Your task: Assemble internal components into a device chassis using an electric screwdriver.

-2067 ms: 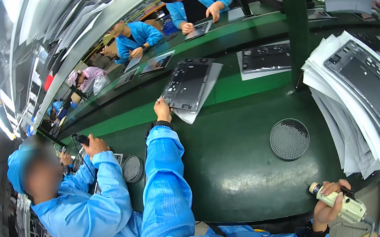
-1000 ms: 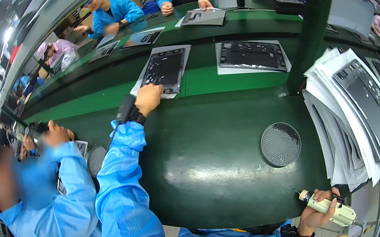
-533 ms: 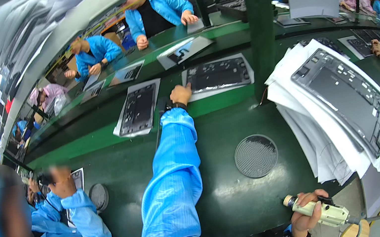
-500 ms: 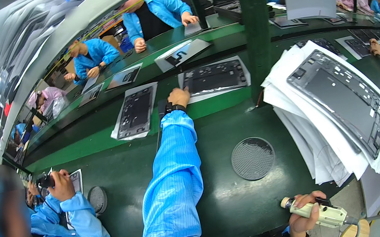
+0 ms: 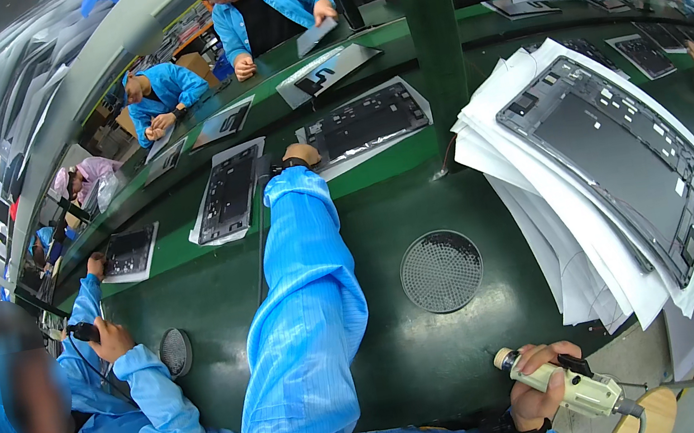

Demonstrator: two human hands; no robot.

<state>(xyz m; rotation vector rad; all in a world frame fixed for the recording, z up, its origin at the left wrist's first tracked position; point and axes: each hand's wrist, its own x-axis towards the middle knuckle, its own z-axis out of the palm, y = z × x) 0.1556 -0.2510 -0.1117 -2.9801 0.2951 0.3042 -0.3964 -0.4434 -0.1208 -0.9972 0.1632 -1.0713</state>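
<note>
My left hand (image 5: 303,154) is stretched far forward, its fingers curled at the left edge of a flat black housing (image 5: 368,124), like a tablet's, on a white sheet. Fingertips are partly hidden there. At the lower right my right hand (image 5: 536,388) is wrapped round a cream electric screwdriver (image 5: 580,390) with a cable at its rear end; its nose points left over the bench edge. Left of my left hand lies another black housing (image 5: 224,196) on a white sheet. A round, grey dish (image 5: 442,271) with a dimpled surface sits on the bench between my hands.
Right of the dish leans a stack of white sheets (image 5: 539,212) topped by a large black housing (image 5: 618,162). A green post (image 5: 428,28) rises behind the bench (image 5: 359,233). A co-worker (image 5: 134,426) sits close on my left; others work across the line.
The view has shifted and tilted slightly; my left hand stays at the housing's edge. The left co-worker now reaches to a housing. Across, a person has lifted a panel.
</note>
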